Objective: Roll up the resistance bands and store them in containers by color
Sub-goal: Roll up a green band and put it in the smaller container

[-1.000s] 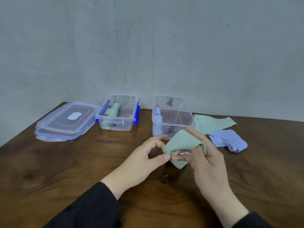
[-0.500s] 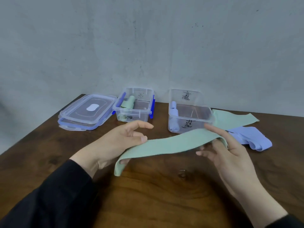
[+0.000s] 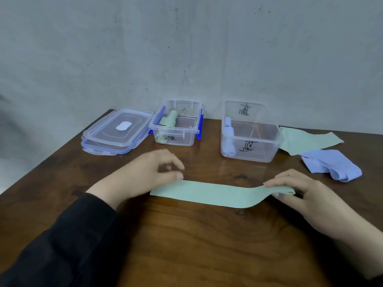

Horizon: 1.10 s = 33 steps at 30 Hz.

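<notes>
A pale green resistance band [image 3: 209, 193] lies stretched flat on the wooden table between my hands. My right hand [image 3: 310, 195] pinches its folded right end, fingers on top and thumb underneath. My left hand [image 3: 145, 175] hovers at the band's left end with loosely curled fingers, its thumb tip at the far corner. Behind them stand two clear containers. The left container [image 3: 176, 139] holds green rolls [image 3: 169, 121], and the right container [image 3: 259, 150] holds blue rolls [image 3: 228, 137].
A loose green band [image 3: 306, 139] and a folded blue band [image 3: 331, 164] lie to the right of the right container. Two stacked clear lids [image 3: 118, 131] sit at the back left. A grey wall rises behind the table; the table's left edge runs diagonally.
The green band was bunched between both hands, then pulled out in the air; it now lies flat on the table. My left hand has loosened its hold on the left end.
</notes>
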Motion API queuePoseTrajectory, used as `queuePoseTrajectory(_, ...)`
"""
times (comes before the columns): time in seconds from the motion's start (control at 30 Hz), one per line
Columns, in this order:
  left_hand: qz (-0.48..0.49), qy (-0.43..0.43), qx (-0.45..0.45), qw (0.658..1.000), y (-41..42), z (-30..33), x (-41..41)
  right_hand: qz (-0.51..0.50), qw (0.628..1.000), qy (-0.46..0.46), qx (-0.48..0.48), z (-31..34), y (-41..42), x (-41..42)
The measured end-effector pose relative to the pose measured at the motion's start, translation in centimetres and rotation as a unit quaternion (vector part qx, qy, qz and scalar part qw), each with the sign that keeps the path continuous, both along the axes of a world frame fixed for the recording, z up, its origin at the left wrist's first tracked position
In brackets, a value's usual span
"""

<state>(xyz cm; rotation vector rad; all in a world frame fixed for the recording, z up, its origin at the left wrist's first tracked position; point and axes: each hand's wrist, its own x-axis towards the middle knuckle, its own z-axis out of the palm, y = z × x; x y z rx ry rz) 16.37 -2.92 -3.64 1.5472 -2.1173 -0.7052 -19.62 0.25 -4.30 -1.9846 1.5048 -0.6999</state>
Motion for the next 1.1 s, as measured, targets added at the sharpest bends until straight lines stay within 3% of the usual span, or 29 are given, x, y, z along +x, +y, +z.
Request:
queuePoseTrajectory(0.07,-0.086,-0.126,0.065,0.986,0.4,-0.2,-0.4,-0.032,0.999,0.0,-0.024,0.0,-0.1,0.3)
queuePoseTrajectory(0.13,-0.086,-0.191,0.064,0.976,0.2,-0.1,-0.7,-0.066,0.997,-0.008,-0.031,0.1,-0.2,0.5)
queuePoseTrajectory(0.33,-0.062,-0.165,0.037,0.984,-0.5,-0.2,-0.3,-0.126,0.989,-0.081,0.0,0.1,-0.3,0.8)
queuePoseTrajectory(0.5,-0.071,-0.195,0.007,0.978,-0.3,-0.7,-1.1,-0.149,0.957,-0.242,0.051,-0.2,-0.5,0.8)
queuePoseTrajectory(0.57,-0.064,-0.164,-0.051,0.983,-0.3,-0.6,-1.4,-0.148,0.948,-0.272,0.066,-0.2,-0.5,0.7)
queuePoseTrajectory(0.7,0.053,0.021,-0.086,0.995,0.0,0.0,-1.2,-0.155,0.94,-0.295,0.077,-0.3,-0.6,0.4)
queuePoseTrajectory(0.8,0.079,0.091,-0.038,0.992,0.0,0.2,-0.7,-0.151,0.946,-0.274,0.081,-0.6,-0.8,0.1)
queuePoseTrajectory(0.93,0.087,0.088,0.012,0.992,-0.3,-0.3,-0.5,-0.152,0.956,-0.238,0.078,-0.6,-0.7,-0.1)
queuePoseTrajectory(1.0,0.097,0.048,0.013,0.994,-0.4,-0.4,-0.2,-0.156,0.968,-0.184,0.07,-0.6,-0.7,0.0)
queuePoseTrajectory(1.1,0.104,-0.079,-0.026,0.991,-0.3,-0.3,0.1,-0.191,0.982,-0.006,0.004,-0.8,-1.0,0.2)
